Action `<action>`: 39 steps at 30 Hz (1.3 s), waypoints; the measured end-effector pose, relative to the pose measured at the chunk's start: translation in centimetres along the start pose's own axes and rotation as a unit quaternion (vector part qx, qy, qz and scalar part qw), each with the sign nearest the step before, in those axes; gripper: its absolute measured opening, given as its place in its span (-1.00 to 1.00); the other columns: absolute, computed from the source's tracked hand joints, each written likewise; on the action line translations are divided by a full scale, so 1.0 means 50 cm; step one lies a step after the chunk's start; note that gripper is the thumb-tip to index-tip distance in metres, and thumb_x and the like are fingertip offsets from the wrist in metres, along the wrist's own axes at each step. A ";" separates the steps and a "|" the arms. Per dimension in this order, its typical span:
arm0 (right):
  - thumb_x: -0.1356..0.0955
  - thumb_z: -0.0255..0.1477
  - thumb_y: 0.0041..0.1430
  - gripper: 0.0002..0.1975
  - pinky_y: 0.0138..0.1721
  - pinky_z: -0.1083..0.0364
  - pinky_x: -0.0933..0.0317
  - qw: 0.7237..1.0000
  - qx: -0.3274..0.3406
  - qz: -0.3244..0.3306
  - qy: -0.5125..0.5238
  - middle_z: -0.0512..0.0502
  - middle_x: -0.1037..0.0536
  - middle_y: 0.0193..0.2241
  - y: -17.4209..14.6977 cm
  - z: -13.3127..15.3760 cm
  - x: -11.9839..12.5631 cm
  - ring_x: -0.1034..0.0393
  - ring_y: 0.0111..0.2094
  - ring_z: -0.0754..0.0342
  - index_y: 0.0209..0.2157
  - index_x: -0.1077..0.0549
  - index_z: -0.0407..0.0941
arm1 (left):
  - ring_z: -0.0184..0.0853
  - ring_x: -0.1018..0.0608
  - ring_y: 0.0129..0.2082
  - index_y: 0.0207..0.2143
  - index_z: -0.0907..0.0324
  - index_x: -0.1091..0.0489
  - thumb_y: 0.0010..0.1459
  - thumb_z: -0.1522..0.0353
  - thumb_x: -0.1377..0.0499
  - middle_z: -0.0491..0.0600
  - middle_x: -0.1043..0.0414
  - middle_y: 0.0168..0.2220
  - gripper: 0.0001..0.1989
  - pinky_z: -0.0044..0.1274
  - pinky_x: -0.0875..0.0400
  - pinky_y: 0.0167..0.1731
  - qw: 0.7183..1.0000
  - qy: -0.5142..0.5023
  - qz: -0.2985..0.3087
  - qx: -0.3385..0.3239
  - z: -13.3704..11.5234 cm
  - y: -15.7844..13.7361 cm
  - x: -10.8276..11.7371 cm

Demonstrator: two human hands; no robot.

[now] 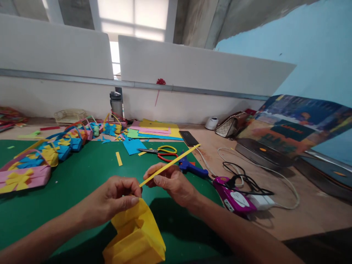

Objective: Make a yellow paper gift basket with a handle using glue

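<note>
A yellow paper bag [137, 234] hangs above the green mat [85, 205], pinched at its upper edge by the thumb and fingers of my left hand [117, 200]. A narrow yellow paper strip [183, 157] slants up to the right, its lower end at the bag's edge by my left fingertips. Partway along the strip, my right hand [176, 183] has thumb and fingers closed on it. Just beyond my right hand lie a blue glue gun [194, 168] and scissors [162, 151] with red and yellow handles.
Finished-looking paper bags with flowers [52, 154] line the left side. Coloured sheets [158, 130], a phone [189, 138] and a bottle [116, 104] stand or lie at the back. A purple power strip [233, 196] with tangled cables is on the right, near a handbag [229, 124].
</note>
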State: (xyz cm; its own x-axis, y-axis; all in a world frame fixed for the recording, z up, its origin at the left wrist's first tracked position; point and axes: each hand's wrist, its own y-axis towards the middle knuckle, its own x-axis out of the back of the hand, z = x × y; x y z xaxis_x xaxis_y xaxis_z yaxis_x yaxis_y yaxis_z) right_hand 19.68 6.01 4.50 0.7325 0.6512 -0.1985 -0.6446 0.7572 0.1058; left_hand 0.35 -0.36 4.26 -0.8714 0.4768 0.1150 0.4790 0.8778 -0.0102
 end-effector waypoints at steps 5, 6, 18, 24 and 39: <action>-0.44 -0.38 -0.13 -0.77 -0.28 0.09 -0.26 1.000 0.004 0.012 -0.002 -0.02 -0.53 -0.39 -0.004 -0.001 0.001 -0.39 -0.38 0.12 -0.35 -0.49 -0.14 | -0.43 -0.16 -0.49 -0.44 0.20 -0.29 0.09 0.16 -0.11 -0.14 -0.15 -0.51 -0.72 -0.58 -0.04 -0.50 0.998 0.067 -0.010 -0.003 -0.004 -0.005 -0.001; -0.43 -0.40 -0.13 -0.77 -0.27 0.09 -0.26 1.000 0.004 0.015 0.000 -0.02 -0.53 -0.37 -0.004 -0.001 0.002 -0.39 -0.37 0.12 -0.34 -0.49 -0.14 | -0.42 -0.16 -0.48 -0.44 0.20 -0.29 0.10 0.15 -0.10 -0.13 -0.16 -0.50 -0.72 -0.58 -0.05 -0.49 0.996 0.083 -0.012 -0.006 -0.005 -0.006 0.000; -0.42 -0.47 -0.12 -0.76 -0.22 0.10 -0.24 0.999 0.006 0.043 -0.023 0.00 -0.52 -0.36 -0.009 0.003 -0.001 -0.38 -0.33 0.14 -0.31 -0.51 -0.12 | -0.42 -0.19 -0.47 -0.43 0.20 -0.30 0.14 0.19 -0.08 -0.14 -0.18 -0.47 -0.75 -0.59 -0.07 -0.47 0.993 0.114 -0.015 -0.025 -0.004 -0.005 -0.002; -0.47 -0.43 -0.15 -0.87 -0.23 0.13 -0.22 0.996 0.012 0.002 -0.090 0.04 -0.49 -0.45 -0.002 0.002 -0.015 -0.35 -0.34 0.15 -0.45 -0.53 -0.11 | -0.44 -0.17 -0.50 -0.46 0.22 -0.30 0.07 0.21 -0.12 -0.15 -0.18 -0.51 -0.77 -0.60 -0.05 -0.51 0.997 0.062 -0.039 -0.007 -0.005 0.002 -0.016; -0.37 -0.40 -0.02 -0.87 -0.41 0.16 -0.24 0.954 0.076 -0.165 -0.239 0.01 -0.48 -0.59 -0.012 0.044 -0.016 -0.36 -0.49 0.13 -0.56 -0.47 -0.15 | -0.46 -0.23 -0.49 -0.41 0.21 -0.21 0.14 0.27 -0.03 -0.14 -0.23 -0.48 -0.82 -0.62 -0.12 -0.51 0.993 0.038 -0.112 0.010 -0.004 0.006 -0.033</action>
State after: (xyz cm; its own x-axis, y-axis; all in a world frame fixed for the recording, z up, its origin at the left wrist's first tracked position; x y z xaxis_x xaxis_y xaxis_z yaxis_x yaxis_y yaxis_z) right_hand 19.94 5.13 6.72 0.9300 0.2964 0.2174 -0.3481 0.9001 0.2620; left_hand 1.97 -0.89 4.27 -0.9452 0.2649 0.1908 0.2706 0.9627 0.0041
